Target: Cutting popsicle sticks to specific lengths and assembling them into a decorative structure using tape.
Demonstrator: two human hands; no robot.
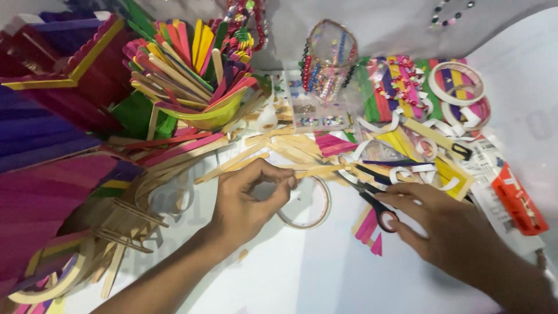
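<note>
At the centre of the frame a roll of tape (308, 203) was pinched by the thumb and fingers of the left hand (247, 200), lying on the white table (302, 273); at lower right the black-handled scissors (372, 200) were gripped by the right hand (447, 227), fingers closed round the handle; plain wooden sticks (290, 151) were spread just above; a yellow bowl (212, 116) of coloured sticks was seen at upper left.

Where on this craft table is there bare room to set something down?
Bare white table lies near the camera, between the left hand and right hand, below the tape roll. Farther back, loose craft sticks, scissors and the yellow bowl crowd it.
</note>
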